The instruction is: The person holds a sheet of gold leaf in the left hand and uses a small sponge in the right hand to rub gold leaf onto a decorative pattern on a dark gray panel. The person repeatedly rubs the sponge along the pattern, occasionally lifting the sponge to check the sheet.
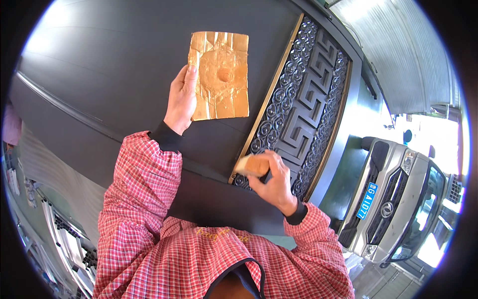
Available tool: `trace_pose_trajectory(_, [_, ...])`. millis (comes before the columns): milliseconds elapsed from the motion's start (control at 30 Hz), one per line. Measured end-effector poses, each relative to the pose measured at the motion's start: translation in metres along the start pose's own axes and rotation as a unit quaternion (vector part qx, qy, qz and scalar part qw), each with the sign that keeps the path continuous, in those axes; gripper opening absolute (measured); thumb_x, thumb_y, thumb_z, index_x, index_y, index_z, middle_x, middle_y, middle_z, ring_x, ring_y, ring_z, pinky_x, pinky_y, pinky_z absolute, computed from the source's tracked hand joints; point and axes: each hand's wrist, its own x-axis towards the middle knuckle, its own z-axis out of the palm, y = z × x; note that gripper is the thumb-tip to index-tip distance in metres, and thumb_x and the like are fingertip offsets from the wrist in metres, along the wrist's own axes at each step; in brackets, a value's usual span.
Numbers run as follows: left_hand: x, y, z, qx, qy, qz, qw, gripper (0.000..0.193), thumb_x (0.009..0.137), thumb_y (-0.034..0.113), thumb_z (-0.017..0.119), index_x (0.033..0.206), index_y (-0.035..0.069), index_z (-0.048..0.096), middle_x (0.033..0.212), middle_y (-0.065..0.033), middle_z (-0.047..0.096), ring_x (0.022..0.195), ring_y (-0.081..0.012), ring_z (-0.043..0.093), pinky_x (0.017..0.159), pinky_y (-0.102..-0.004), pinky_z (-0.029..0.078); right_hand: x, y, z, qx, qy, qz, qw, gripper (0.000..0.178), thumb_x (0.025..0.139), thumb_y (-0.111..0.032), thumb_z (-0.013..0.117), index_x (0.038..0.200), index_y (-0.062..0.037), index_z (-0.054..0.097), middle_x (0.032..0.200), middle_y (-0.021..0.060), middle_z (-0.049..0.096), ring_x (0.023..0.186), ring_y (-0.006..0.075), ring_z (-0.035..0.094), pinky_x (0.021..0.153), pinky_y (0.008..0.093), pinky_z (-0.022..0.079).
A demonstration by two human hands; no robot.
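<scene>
Watching from afar, I see the left hand [181,99] gripping a gold-smeared rectangular board [211,102] by its left edge, over the dark panel [134,65]. The right hand [277,183] clasps a blurred tan block [257,166] at the ornate strip's [309,102] lower end; whether they touch, I cannot tell.

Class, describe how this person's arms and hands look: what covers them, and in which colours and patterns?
The left hand and right hand wear no gloves. The left sleeve and right sleeve are loose, red-and-white checked fabric. A snug black left cuff and black right cuff show at the wrists.
</scene>
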Motion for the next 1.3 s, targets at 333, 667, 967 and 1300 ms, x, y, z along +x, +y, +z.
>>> trace_pose_trajectory(333, [-0.006, 0.006, 0.008, -0.01, -0.036, -0.056, 0.998, 0.041, 0.105, 0.032, 0.04, 0.123, -0.003, 0.053, 0.104, -0.0001, 0.059, 0.096, -0.0054, 0.048, 0.086, -0.0225, 0.041, 0.105, 0.0, -0.021, -0.004, 0.172, -0.057, 0.983, 0.035, 0.072, -0.009, 0.074, 0.103, -0.0036, 0.059, 0.09, 0.0121, 0.065, 0.083, 0.0258, 0.065, 0.077, 0.0332, 0.05])
trace_pose_trajectory(667, [-0.008, 0.009, 0.009, -0.021, -0.062, -0.068, 0.996, 0.039, 0.105, 0.028, 0.038, 0.123, -0.005, 0.052, 0.106, -0.0024, 0.06, 0.097, -0.0061, 0.05, 0.087, -0.0234, 0.042, 0.143, 0.008, -0.016, -0.108, 0.145, -0.139, 0.974, 0.035, 0.065, 0.001, 0.069, 0.098, -0.0065, 0.059, 0.089, 0.0095, 0.062, 0.092, 0.0326, 0.059, 0.092, 0.0436, 0.043])
trace_pose_trajectory(967, [-0.006, 0.005, 0.002, -0.027, -0.034, -0.065, 0.997, 0.036, 0.105, 0.03, 0.04, 0.117, -0.001, 0.054, 0.101, 0.0013, 0.058, 0.09, -0.0042, 0.048, 0.08, -0.0214, 0.041, 0.165, 0.033, -0.046, -0.02, 0.183, -0.045, 0.982, 0.038, 0.068, -0.001, 0.07, 0.104, -0.0017, 0.057, 0.094, 0.0117, 0.062, 0.086, 0.0234, 0.064, 0.078, 0.0335, 0.051])
trace_pose_trajectory(1300, [-0.008, 0.004, 0.002, -0.076, -0.038, -0.091, 0.992, 0.036, 0.105, 0.028, 0.04, 0.121, -0.002, 0.052, 0.111, -0.0019, 0.06, 0.101, -0.0063, 0.052, 0.09, -0.0229, 0.042, 0.329, 0.173, -0.105, -0.019, 0.33, 0.024, 0.944, 0.041, 0.073, -0.01, 0.07, 0.109, -0.0025, 0.051, 0.092, 0.0133, 0.064, 0.081, 0.024, 0.064, 0.077, 0.0343, 0.05])
